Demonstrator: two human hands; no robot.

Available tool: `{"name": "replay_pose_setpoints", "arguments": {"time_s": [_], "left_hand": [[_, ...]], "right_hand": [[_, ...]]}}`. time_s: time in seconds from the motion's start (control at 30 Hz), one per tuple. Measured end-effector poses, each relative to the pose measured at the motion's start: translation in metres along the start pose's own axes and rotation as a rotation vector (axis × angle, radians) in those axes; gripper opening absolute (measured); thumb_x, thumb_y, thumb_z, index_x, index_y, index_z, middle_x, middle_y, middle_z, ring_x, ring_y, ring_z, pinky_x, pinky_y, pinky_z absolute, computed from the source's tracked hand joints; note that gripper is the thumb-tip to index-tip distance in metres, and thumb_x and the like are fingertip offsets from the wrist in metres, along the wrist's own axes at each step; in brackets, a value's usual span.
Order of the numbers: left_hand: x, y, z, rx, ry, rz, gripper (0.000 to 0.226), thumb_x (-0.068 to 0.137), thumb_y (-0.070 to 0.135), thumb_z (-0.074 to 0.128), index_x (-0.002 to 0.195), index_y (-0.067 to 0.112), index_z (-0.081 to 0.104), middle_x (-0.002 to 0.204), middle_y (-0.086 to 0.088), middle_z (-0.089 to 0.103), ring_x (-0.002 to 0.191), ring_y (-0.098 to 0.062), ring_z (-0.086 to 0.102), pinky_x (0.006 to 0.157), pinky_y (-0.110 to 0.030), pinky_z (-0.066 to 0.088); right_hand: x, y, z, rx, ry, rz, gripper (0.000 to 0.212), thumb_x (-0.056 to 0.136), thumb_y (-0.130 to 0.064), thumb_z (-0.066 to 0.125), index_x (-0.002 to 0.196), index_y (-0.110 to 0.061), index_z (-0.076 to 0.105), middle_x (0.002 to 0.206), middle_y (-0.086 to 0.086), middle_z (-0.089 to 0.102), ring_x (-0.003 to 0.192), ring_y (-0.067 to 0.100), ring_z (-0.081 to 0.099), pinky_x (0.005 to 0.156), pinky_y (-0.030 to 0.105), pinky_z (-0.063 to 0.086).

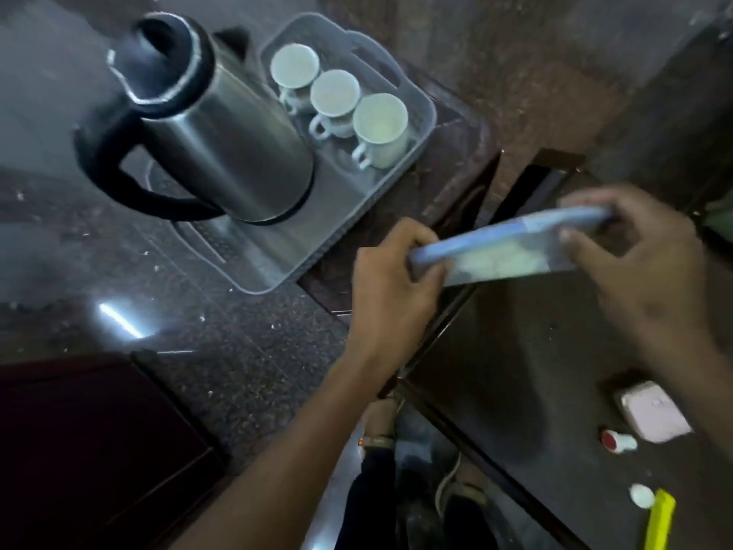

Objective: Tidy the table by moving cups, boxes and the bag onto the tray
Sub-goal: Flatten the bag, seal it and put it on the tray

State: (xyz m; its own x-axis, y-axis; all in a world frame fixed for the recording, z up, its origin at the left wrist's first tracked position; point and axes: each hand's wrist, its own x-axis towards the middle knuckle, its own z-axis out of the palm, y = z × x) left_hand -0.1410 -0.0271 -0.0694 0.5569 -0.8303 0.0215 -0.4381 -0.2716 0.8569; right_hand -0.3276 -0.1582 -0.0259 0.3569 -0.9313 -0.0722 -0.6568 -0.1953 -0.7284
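A clear plastic tray point(277, 267) lies on the dark stone counter. In its far part stand three white cups point(337, 95) in a row, and a steel kettle point(222, 125) with a black handle stands in its near part. To the right of the tray, both hands hold a clear box with a blue lid point(511, 248) in the air, tilted and blurred, with pale contents inside. My left hand point(390, 279) grips its left end and my right hand point(630, 264) grips its right end.
A lower dark table at the right carries a pink box point(654, 410), a small red-and-white object point(616, 441), a white cap point(641, 496) and a yellow strip point(660, 522). A gap with floor and feet lies between the counter and that table. A dark cabinet top point(79, 430) sits bottom left.
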Motion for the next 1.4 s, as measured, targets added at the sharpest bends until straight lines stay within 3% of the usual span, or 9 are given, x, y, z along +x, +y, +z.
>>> {"name": "replay_pose_setpoints", "arguments": {"time_s": [0.07,0.17,0.27,0.43,0.67,0.8,0.93,1.13,1.4], "left_hand": [[0.005,-0.001,-0.038,-0.037,0.141,-0.072,0.011,0.09,0.02,0.078,0.095,0.024,0.068,0.083,0.008,0.07,0.072,-0.001,0.064,0.063,-0.021,0.05],[0.011,-0.015,-0.09,0.006,0.29,-0.155,0.007,0.098,0.025,0.071,0.095,0.019,0.072,0.082,0.01,0.069,0.073,-0.003,0.063,0.062,-0.015,0.046],[0.013,-0.037,-0.124,0.164,0.349,-0.258,0.018,0.102,0.027,0.062,0.09,0.016,0.07,0.074,0.01,0.062,0.068,-0.006,0.057,0.067,-0.033,0.045],[0.016,-0.067,-0.139,0.649,0.153,-0.34,0.025,0.101,0.026,0.055,0.08,0.013,0.057,0.073,-0.007,0.064,0.082,-0.039,0.064,0.093,-0.045,0.033],[0.026,-0.075,-0.133,0.972,0.026,-0.31,0.019,0.093,0.028,0.066,0.096,0.009,0.068,0.109,-0.017,0.066,0.115,-0.041,0.056,0.104,-0.053,0.033],[0.027,-0.067,-0.133,0.888,0.133,-0.188,0.021,0.092,0.022,0.068,0.113,0.015,0.068,0.111,-0.01,0.066,0.11,-0.036,0.062,0.1,-0.05,0.04],[0.038,-0.069,-0.131,0.613,0.002,-0.267,0.007,0.093,0.014,0.066,0.099,0.015,0.069,0.1,-0.013,0.072,0.096,-0.043,0.069,0.079,-0.053,0.058],[0.062,-0.091,-0.124,0.626,-0.276,-0.341,0.017,0.086,0.011,0.063,0.099,0.012,0.074,0.105,-0.022,0.073,0.105,-0.047,0.07,0.089,-0.052,0.059],[0.07,-0.095,-0.111,0.702,-0.251,-0.242,0.019,0.094,0.01,0.063,0.086,-0.004,0.073,0.095,-0.038,0.07,0.094,-0.055,0.07,0.077,-0.049,0.053]], "right_hand": [[0.029,-0.048,0.017,0.069,-0.012,-0.103,0.033,0.087,-0.015,0.075,0.118,-0.025,0.069,0.107,-0.014,0.071,0.095,-0.002,0.067,0.086,0.018,0.055],[0.062,-0.106,0.067,0.08,-0.07,-0.198,0.034,0.084,-0.02,0.076,0.118,-0.021,0.068,0.108,-0.007,0.073,0.095,0.011,0.069,0.085,0.031,0.057],[0.079,-0.14,0.125,-0.056,-0.119,-0.279,0.036,0.087,-0.017,0.075,0.12,-0.018,0.062,0.112,0.003,0.071,0.102,0.022,0.067,0.088,0.038,0.052],[0.079,-0.146,0.192,-0.27,-0.147,-0.396,0.039,0.091,-0.005,0.06,0.127,-0.008,0.048,0.11,0.016,0.067,0.099,0.043,0.065,0.073,0.048,0.049],[0.075,-0.128,0.205,-0.547,-0.242,-0.504,0.033,0.093,-0.009,0.06,0.123,-0.006,0.049,0.113,0.023,0.063,0.099,0.05,0.064,0.066,0.047,0.047],[0.072,-0.137,0.193,-0.671,-0.268,-0.563,0.028,0.097,-0.027,0.066,0.116,-0.009,0.06,0.122,0.018,0.057,0.108,0.044,0.061,0.069,0.042,0.039],[0.065,-0.146,0.188,-0.765,-0.11,-0.626,0.017,0.091,-0.013,0.071,0.107,-0.008,0.067,0.119,0.015,0.057,0.11,0.038,0.056,0.078,0.045,0.044],[0.072,-0.138,0.213,-0.615,-0.446,-0.539,0.022,0.088,-0.009,0.058,0.107,-0.003,0.067,0.115,0.028,0.063,0.108,0.047,0.061,0.072,0.043,0.044],[0.08,-0.137,0.222,-0.669,-0.553,-0.509,0.039,0.1,-0.015,0.044,0.135,-0.006,0.057,0.139,0.02,0.06,0.13,0.036,0.057,0.099,0.039,0.048]]}}
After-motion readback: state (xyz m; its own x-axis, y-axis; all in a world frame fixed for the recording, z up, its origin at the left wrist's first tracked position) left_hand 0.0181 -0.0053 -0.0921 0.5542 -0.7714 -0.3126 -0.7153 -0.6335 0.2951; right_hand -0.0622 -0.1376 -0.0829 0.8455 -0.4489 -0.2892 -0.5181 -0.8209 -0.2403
